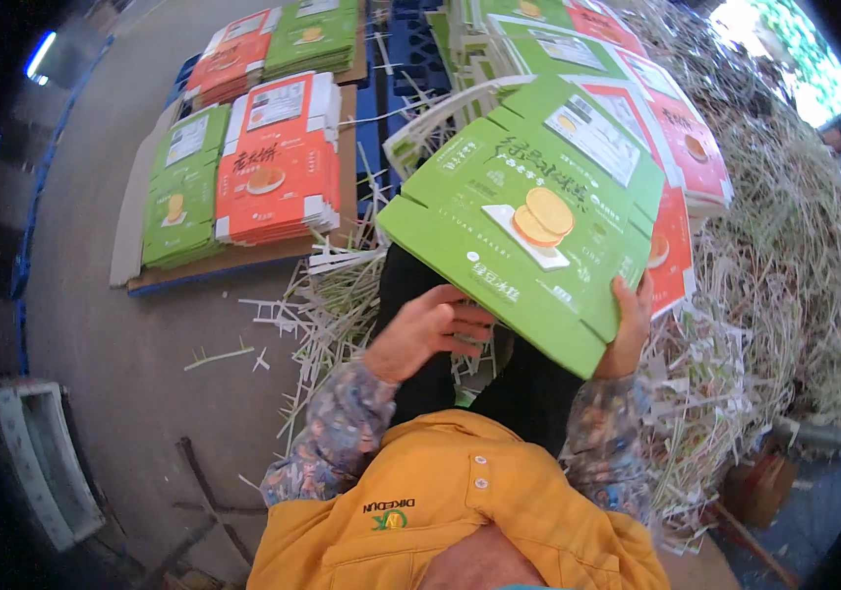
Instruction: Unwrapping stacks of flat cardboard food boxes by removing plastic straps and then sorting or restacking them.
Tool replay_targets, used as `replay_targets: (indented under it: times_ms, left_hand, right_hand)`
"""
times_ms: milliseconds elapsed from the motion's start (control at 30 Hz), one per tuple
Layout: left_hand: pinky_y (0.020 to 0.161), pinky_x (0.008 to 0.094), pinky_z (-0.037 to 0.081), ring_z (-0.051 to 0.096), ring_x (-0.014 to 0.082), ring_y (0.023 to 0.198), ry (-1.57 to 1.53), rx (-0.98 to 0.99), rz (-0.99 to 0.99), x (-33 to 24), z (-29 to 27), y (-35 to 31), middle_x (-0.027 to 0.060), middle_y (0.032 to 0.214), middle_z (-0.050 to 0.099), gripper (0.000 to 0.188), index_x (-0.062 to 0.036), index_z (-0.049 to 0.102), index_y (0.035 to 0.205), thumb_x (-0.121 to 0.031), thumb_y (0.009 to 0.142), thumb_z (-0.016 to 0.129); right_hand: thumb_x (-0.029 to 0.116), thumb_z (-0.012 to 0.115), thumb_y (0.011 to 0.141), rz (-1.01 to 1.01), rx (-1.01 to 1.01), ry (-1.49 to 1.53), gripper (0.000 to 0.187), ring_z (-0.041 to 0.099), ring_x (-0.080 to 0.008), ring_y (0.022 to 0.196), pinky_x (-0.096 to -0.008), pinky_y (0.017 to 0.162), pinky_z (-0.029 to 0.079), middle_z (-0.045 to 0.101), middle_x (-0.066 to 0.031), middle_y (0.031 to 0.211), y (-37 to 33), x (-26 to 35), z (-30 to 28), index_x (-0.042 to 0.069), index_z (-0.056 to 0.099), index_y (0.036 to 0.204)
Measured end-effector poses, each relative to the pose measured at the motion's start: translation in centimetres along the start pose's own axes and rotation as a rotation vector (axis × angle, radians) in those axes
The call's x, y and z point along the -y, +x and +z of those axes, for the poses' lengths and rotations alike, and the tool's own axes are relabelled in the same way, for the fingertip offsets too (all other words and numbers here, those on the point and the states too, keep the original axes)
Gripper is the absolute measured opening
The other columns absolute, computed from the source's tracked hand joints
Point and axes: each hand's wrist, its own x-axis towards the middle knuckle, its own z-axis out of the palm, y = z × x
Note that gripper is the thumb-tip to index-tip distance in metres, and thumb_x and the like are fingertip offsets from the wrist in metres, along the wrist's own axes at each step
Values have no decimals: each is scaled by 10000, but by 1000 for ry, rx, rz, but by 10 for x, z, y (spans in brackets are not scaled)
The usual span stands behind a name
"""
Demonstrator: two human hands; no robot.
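Note:
A stack of flat green printed carton blanks, with pictures of round cakes, is tilted in front of me. My right hand grips its near right corner, thumb on top and the other fingers largely hidden behind it. Just below the near left edge is my left hand, its fingers apart and nothing seen in them. Whether its fingertips touch the cardboard, I cannot tell. White cut-off strips fan out from the far left side of the stack.
On the left, a pallet with brown cardboard bears piles of green blanks and orange-red blanks. More orange-red blanks lie at the far right. Paper offcuts litter the floor, and a tall heap of shreds rises on the right.

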Motion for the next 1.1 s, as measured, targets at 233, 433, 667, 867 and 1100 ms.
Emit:
replay_targets:
  times_ms: [233,433,667,867,1100]
  left_hand:
    - [797,314,454,547,168,929,-255,-422,423,-17,25,25,71,1054,548,334,-12,455,1123,-148,829,537]
    - [767,304,467,566,165,862,-163,-366,777,-80,29,-14,63,986,568,317,-21,480,1090,-49,783,552]
    - [753,304,477,566,182,889,-123,-719,1094,-145,6,-139,79,1025,561,362,-22,469,1129,-65,780,554]
    - [792,294,447,535,194,945,219,-1170,1284,-177,-16,-204,101,1067,534,378,15,453,1134,-23,772,556]
    - [774,305,445,531,196,924,241,-1304,1361,-266,-132,-210,94,1013,535,350,17,475,1065,19,734,589]
  right_hand:
    - [-11,449,806,-210,-8,-9,513,439,-200,1044,-327,889,367,392,-135,1211,-27,-30,69,5,239,1273]
    - [48,435,843,-420,205,10,460,469,-202,1008,-327,840,408,426,-128,1178,-37,-4,128,18,248,1261]
    - [112,422,871,-413,524,-197,393,522,-203,920,-337,779,445,480,-148,1106,-9,-9,98,-16,310,1226]
    - [228,506,846,-770,-277,-794,384,515,-237,900,-334,798,408,525,-143,977,90,-12,-78,-72,463,1082]
    - [318,532,833,-113,-886,-1173,458,498,-299,929,-374,828,397,529,-180,951,91,-29,-252,-32,450,1116]
